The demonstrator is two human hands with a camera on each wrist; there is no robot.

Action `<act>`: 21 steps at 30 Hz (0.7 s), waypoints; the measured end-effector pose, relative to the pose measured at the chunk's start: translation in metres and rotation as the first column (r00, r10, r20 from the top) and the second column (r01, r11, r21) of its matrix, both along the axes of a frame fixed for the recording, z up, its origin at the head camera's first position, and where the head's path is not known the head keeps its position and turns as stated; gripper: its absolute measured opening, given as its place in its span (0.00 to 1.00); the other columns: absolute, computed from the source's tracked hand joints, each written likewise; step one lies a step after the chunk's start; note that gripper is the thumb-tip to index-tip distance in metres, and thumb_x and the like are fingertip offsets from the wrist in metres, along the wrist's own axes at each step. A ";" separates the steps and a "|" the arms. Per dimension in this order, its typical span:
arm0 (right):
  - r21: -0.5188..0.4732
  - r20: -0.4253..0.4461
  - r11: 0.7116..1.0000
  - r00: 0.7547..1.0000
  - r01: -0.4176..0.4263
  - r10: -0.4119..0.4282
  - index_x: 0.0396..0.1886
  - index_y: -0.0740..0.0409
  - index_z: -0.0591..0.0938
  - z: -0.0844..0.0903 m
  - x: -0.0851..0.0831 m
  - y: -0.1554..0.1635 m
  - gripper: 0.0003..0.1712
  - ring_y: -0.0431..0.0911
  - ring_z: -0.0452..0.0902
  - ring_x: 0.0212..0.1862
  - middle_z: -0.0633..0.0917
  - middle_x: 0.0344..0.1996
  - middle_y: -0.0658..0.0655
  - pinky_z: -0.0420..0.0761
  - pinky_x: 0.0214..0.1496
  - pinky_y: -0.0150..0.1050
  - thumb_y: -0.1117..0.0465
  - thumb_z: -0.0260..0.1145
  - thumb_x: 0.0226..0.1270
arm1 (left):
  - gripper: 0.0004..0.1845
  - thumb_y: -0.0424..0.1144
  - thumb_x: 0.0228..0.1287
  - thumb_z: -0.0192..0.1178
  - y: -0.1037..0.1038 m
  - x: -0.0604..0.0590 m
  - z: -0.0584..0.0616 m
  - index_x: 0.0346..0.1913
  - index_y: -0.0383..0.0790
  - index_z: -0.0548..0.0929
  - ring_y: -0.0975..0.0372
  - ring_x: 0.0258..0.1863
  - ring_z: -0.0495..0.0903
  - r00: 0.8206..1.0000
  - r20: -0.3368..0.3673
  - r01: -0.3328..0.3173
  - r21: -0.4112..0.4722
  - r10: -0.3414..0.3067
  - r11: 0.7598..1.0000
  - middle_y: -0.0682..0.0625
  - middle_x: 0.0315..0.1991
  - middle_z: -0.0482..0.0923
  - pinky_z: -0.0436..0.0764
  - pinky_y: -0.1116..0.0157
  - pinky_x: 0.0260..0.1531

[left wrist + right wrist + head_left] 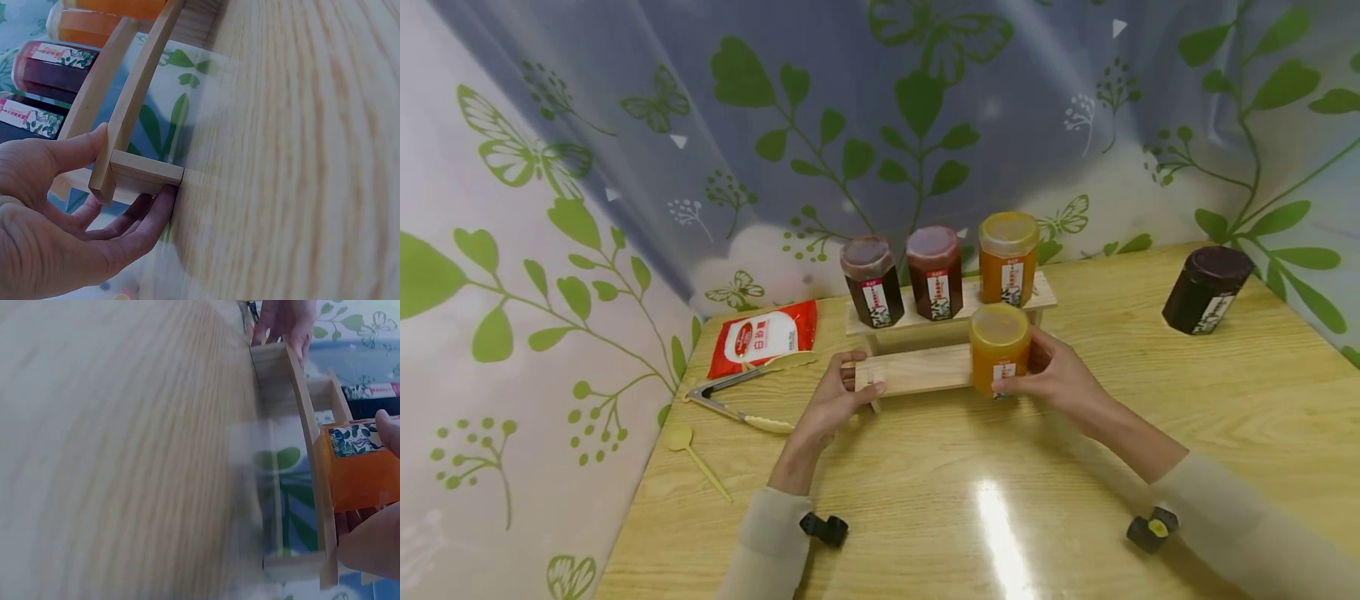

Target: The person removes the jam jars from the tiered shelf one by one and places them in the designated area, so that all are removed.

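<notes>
A two-tier wooden stand [917,371] is on the table, and my left hand [830,404] grips the left end of its lower tier. In the left wrist view, the thumb [81,150] lies against the board and the other fingers curl under it by the end leg [147,169]. At the right end of the same tier, my right hand [1063,375] holds an orange jar [1000,350] with a yellow lid, thumb in front by the label. The jar appears to rest on the board. Some right-hand fingers are hidden behind it.
Along the upper tier [1045,292] stand a dark jar [874,287], a red jar [936,275] and another orange jar [1009,267]. Another dark jar [1206,292] is far right. Left lie a red-and-white packet [767,333], tongs [730,396] and a yellow spoon [692,454].
</notes>
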State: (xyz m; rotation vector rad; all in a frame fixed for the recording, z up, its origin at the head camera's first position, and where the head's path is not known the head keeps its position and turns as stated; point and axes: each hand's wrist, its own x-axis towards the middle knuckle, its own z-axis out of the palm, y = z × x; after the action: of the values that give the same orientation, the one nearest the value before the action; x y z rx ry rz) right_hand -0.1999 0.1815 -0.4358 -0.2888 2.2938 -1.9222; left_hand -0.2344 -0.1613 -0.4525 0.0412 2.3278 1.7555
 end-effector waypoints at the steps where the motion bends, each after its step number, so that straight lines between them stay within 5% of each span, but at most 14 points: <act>1: 0.003 -0.004 1.000 1.000 0.007 -0.007 0.80 0.56 0.64 0.000 0.001 0.004 0.50 0.47 0.76 0.62 0.76 0.68 0.63 0.78 0.59 0.31 0.61 0.80 0.62 | 0.34 0.37 0.67 0.72 0.000 0.000 0.001 0.72 0.43 0.67 0.51 0.52 0.69 1.000 0.000 -0.001 -0.001 0.001 1.000 0.37 0.63 0.66 0.75 0.58 0.45; 6: 0.020 -0.014 0.999 1.000 0.027 -0.027 0.79 0.58 0.64 0.002 0.006 0.024 0.48 0.39 0.77 0.60 0.76 0.67 0.59 0.78 0.57 0.29 0.62 0.78 0.64 | 0.34 0.38 0.67 0.72 -0.001 0.001 0.000 0.72 0.44 0.68 0.51 0.53 0.69 1.000 0.003 0.000 0.000 0.000 1.000 0.37 0.63 0.66 0.74 0.58 0.46; 12: 0.050 -0.033 0.997 0.997 0.066 -0.064 0.79 0.63 0.63 0.006 0.004 0.048 0.46 0.33 0.74 0.59 0.78 0.60 0.42 0.77 0.55 0.26 0.64 0.76 0.66 | 0.34 0.38 0.66 0.72 -0.001 0.000 -0.003 0.71 0.44 0.68 0.52 0.52 0.70 1.000 0.006 -0.007 0.003 0.007 1.000 0.37 0.62 0.67 0.76 0.59 0.45; 21: 0.093 -0.056 0.986 0.989 0.139 -0.134 0.78 0.59 0.64 0.008 0.000 0.082 0.44 0.28 0.71 0.57 0.75 0.55 0.31 0.75 0.53 0.22 0.63 0.76 0.67 | 0.34 0.38 0.66 0.73 -0.002 0.000 -0.002 0.70 0.46 0.68 0.51 0.54 0.70 1.000 0.002 -0.010 -0.011 0.010 1.000 0.38 0.63 0.67 0.75 0.60 0.45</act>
State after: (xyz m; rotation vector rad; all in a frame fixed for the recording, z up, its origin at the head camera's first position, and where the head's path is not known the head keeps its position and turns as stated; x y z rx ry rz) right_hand -0.2003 0.2635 -0.4276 -0.1737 2.4906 -1.8761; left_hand -0.2345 -0.1628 -0.4547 0.0254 2.3407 1.7462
